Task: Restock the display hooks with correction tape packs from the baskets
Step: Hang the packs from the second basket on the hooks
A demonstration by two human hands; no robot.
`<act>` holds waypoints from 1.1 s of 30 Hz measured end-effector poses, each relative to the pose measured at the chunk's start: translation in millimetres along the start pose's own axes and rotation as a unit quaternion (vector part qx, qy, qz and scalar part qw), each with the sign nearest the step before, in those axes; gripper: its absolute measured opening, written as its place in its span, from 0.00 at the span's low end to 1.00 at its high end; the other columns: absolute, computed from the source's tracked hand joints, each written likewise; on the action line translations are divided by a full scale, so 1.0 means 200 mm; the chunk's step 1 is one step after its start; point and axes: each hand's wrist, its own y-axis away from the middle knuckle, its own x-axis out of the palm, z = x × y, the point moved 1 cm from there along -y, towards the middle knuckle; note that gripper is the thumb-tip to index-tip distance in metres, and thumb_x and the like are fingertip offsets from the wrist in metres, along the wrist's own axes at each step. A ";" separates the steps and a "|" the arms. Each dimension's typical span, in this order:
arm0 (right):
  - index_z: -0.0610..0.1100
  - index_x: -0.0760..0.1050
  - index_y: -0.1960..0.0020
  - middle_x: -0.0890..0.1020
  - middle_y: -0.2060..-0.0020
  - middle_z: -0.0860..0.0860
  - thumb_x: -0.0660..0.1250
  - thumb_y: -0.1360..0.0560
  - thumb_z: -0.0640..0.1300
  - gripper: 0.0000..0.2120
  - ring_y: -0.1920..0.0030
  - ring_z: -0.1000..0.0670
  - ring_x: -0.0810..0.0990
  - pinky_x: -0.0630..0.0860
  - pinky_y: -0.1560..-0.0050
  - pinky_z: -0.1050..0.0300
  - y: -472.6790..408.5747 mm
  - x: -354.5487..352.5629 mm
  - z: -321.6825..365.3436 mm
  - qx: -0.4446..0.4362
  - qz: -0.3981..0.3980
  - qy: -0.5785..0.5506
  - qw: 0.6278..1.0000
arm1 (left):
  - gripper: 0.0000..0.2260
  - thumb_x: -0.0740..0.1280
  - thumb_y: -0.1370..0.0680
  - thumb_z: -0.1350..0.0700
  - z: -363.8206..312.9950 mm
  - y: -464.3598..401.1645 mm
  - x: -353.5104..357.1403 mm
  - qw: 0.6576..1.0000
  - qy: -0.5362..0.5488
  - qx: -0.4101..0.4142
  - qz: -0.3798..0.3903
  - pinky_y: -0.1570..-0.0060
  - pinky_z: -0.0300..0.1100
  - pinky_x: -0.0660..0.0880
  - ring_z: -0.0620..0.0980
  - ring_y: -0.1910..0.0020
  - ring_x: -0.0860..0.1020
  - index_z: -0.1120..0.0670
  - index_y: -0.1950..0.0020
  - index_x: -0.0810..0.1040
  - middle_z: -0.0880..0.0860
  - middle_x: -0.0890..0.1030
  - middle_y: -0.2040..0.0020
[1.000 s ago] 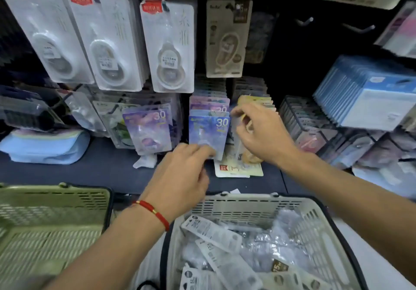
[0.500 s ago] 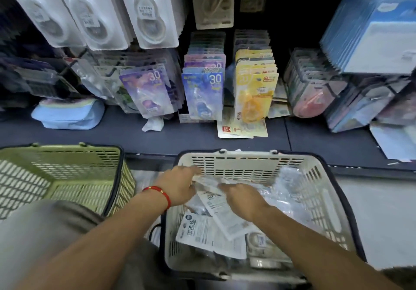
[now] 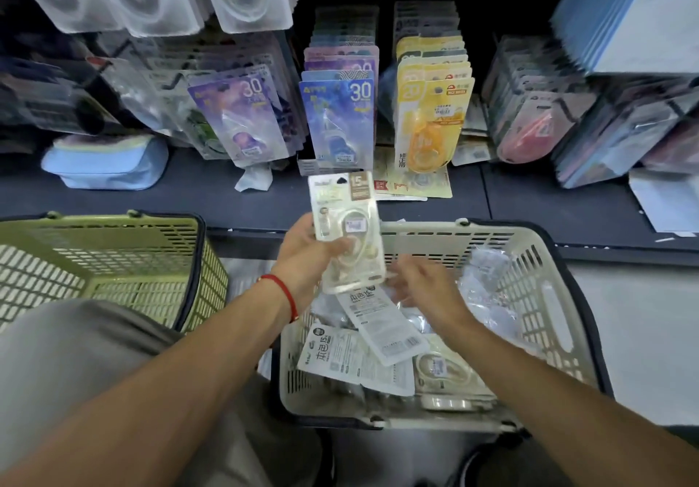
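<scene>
A person's left hand [image 3: 306, 250], a red cord at the wrist, grips a beige correction tape pack [image 3: 346, 229] upright above the far left rim of a cream shopping basket [image 3: 544, 297], thumb curled over the pack's lower face. The right hand [image 3: 423, 284] hovers just right of the pack over the basket, fingers loosely spread and holding nothing; it is blurred. More correction tape packs [image 3: 355, 361] lie face down and jumbled in the basket's near half, with clear wrapping piled toward its far right. An olive green basket [image 3: 113, 256] sits to the left, its rim close beside the cream one. Beyond both runs a dark shelf edge [image 3: 529, 199], open in front of the held pack. On the far wall, crowded hooks carry purple packs [image 3: 242, 116], blue packs [image 3: 336, 116] and yellow packs [image 3: 431, 116]. A blue pouch [image 3: 106, 165] lies on the shelf at left, loose cards [image 3: 412, 184] under the yellow row.
</scene>
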 end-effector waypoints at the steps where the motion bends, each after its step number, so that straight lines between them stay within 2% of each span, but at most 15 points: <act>1: 0.48 0.82 0.38 0.87 0.46 0.44 0.64 0.16 0.59 0.18 0.54 0.49 0.84 0.80 0.52 0.55 0.02 0.03 -0.05 -0.006 0.031 0.104 0.994 | 0.18 0.71 0.23 0.69 -0.01 -0.01 -0.03 1.000 0.015 -0.006 -0.024 0.51 0.53 0.82 0.58 0.43 0.85 0.55 0.36 0.79 0.55 0.87 0.43; 2: 0.48 0.78 0.31 0.83 0.39 0.45 0.66 0.19 0.62 0.23 0.49 0.50 0.81 0.78 0.47 0.55 0.05 0.06 -0.09 -0.006 0.099 0.225 0.969 | 0.17 0.69 0.23 0.69 -0.02 -0.02 -0.05 0.999 0.028 -0.016 -0.042 0.47 0.56 0.82 0.59 0.42 0.85 0.54 0.36 0.79 0.55 0.86 0.42; 4: 0.47 0.69 0.22 0.74 0.30 0.47 0.68 0.23 0.67 0.36 0.36 0.46 0.75 0.73 0.34 0.49 0.10 0.13 -0.17 -0.011 0.195 0.448 0.873 | 0.16 0.67 0.24 0.67 -0.03 -0.04 -0.09 0.997 0.039 -0.031 -0.067 0.38 0.63 0.79 0.61 0.39 0.83 0.53 0.38 0.79 0.55 0.86 0.41; 6: 0.45 0.72 0.26 0.77 0.35 0.45 0.66 0.20 0.60 0.29 0.38 0.43 0.76 0.76 0.35 0.49 0.10 0.14 -0.16 -0.055 0.187 0.493 0.848 | 0.15 0.68 0.26 0.64 -0.05 -0.05 -0.12 0.995 0.040 -0.046 -0.079 0.34 0.66 0.76 0.62 0.37 0.81 0.53 0.41 0.80 0.57 0.85 0.40; 8: 0.43 0.79 0.39 0.82 0.55 0.47 0.63 0.16 0.49 0.12 0.58 0.48 0.81 0.79 0.56 0.59 0.05 0.08 -0.11 -0.079 0.153 0.398 0.901 | 0.15 0.68 0.27 0.62 -0.05 -0.06 -0.13 0.994 0.051 -0.058 -0.079 0.34 0.67 0.75 0.64 0.35 0.80 0.54 0.41 0.80 0.57 0.84 0.39; 9: 0.45 0.80 0.47 0.80 0.63 0.49 0.61 0.15 0.45 0.09 0.66 0.51 0.79 0.75 0.66 0.64 0.03 0.03 -0.07 -0.067 0.124 0.349 0.926 | 0.15 0.69 0.28 0.62 -0.05 -0.06 -0.13 0.993 0.053 -0.066 -0.084 0.34 0.67 0.76 0.64 0.36 0.80 0.54 0.41 0.80 0.57 0.84 0.39; 12: 0.49 0.75 0.64 0.77 0.76 0.56 0.62 0.16 0.38 0.18 0.75 0.58 0.75 0.68 0.75 0.67 0.01 -0.15 0.03 -0.043 -0.025 0.179 0.982 | 0.14 0.71 0.26 0.58 -0.04 -0.06 -0.13 0.990 0.053 -0.075 -0.106 0.39 0.66 0.80 0.62 0.41 0.83 0.52 0.41 0.80 0.56 0.85 0.40; 15: 0.49 0.87 0.58 0.87 0.64 0.55 0.63 0.16 0.38 0.18 0.63 0.56 0.85 0.81 0.64 0.60 0.07 -0.20 0.09 -0.013 -0.046 -0.068 0.997 | 0.12 0.73 0.23 0.53 -0.01 -0.04 -0.10 0.988 0.056 -0.075 -0.125 0.54 0.57 0.84 0.58 0.49 0.86 0.48 0.41 0.78 0.53 0.86 0.45; 18: 0.51 0.87 0.43 0.89 0.47 0.48 0.63 0.15 0.39 0.15 0.45 0.47 0.88 0.83 0.44 0.48 0.12 -0.16 0.12 -0.015 0.031 -0.168 0.985 | 0.19 0.77 0.24 0.48 0.03 0.04 -0.04 0.995 0.033 -0.076 -0.063 0.40 0.63 0.79 0.57 0.43 0.84 0.46 0.37 0.74 0.51 0.85 0.42; 20: 0.48 0.84 0.37 0.88 0.45 0.46 0.63 0.15 0.39 0.13 0.44 0.45 0.87 0.83 0.43 0.46 0.15 -0.10 0.14 -0.036 0.073 -0.172 0.982 | 0.24 0.78 0.25 0.49 0.05 0.08 0.00 0.997 0.044 -0.069 -0.004 0.39 0.63 0.79 0.57 0.41 0.84 0.50 0.32 0.75 0.51 0.86 0.41; 23: 0.47 0.84 0.39 0.89 0.50 0.47 0.65 0.15 0.42 0.10 0.52 0.46 0.88 0.85 0.56 0.51 0.16 -0.01 0.15 -0.056 0.044 -0.126 0.989 | 0.24 0.77 0.24 0.61 0.05 0.11 0.01 0.996 0.065 -0.049 0.030 0.43 0.63 0.82 0.58 0.43 0.86 0.55 0.30 0.75 0.55 0.87 0.41; 26: 0.46 0.82 0.43 0.86 0.51 0.45 0.66 0.16 0.47 0.08 0.57 0.48 0.85 0.85 0.60 0.48 0.16 0.02 0.06 -0.024 0.009 -0.067 0.997 | 0.24 0.77 0.26 0.68 0.00 0.10 -0.05 0.998 0.043 -0.048 -0.013 0.43 0.62 0.82 0.58 0.44 0.86 0.56 0.32 0.75 0.55 0.87 0.43; 28: 0.50 0.79 0.38 0.82 0.42 0.51 0.71 0.19 0.53 0.12 0.48 0.53 0.82 0.83 0.48 0.53 0.19 0.04 -0.04 -0.035 0.107 0.129 0.985 | 0.24 0.77 0.27 0.69 -0.04 0.07 -0.11 0.997 0.031 -0.041 -0.058 0.47 0.58 0.83 0.56 0.46 0.86 0.56 0.34 0.75 0.54 0.87 0.43; 31: 0.56 0.65 0.20 0.67 0.26 0.57 0.72 0.25 0.65 0.38 0.27 0.53 0.67 0.66 0.25 0.52 0.25 0.12 -0.20 -0.067 0.278 0.366 0.885 | 0.24 0.78 0.27 0.69 -0.08 0.04 -0.17 0.994 0.033 -0.020 -0.101 0.53 0.51 0.82 0.53 0.46 0.85 0.56 0.35 0.74 0.54 0.86 0.43; 33: 0.53 0.63 0.19 0.67 0.23 0.54 0.67 0.20 0.63 0.34 0.26 0.52 0.66 0.64 0.23 0.53 0.26 0.15 -0.22 -0.124 0.273 0.416 0.859 | 0.24 0.77 0.26 0.69 -0.10 0.03 -0.18 0.993 0.048 -0.010 -0.108 0.57 0.48 0.81 0.53 0.46 0.85 0.57 0.34 0.74 0.54 0.86 0.43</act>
